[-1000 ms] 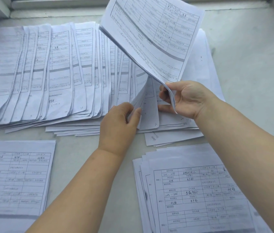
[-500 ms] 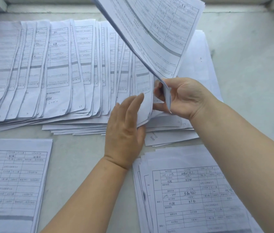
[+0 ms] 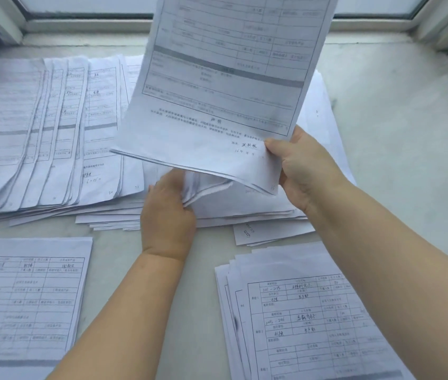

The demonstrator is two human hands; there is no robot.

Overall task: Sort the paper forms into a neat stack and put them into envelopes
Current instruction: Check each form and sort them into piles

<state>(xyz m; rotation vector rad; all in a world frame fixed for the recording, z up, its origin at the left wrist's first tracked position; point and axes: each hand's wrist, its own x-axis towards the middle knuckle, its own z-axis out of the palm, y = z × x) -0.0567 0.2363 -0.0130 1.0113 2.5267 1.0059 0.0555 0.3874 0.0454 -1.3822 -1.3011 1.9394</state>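
Forms, lifted sheaf [image 3: 225, 86]: right hand [image 3: 304, 171] pinches its lower corner; left hand [image 3: 169, 212] grips sheets beneath it. Fanned spread [image 3: 52, 133] left of sheaf unsorted on table [image 3: 409, 133]. Two partial stacks [image 3: 308, 319] [image 3: 25, 297] nearer. Envelopes: none visible. Task judged early.

Two bare forearms reach in from the lower edge of the view, each ending in a bare hand: the left hand [image 3: 166, 215] and the right hand [image 3: 304, 168]. No sleeve, cuff or glove covers either arm (both are uncovered as far down as the view shows). The wrists and the visible fingers carry no watch, band or ring.
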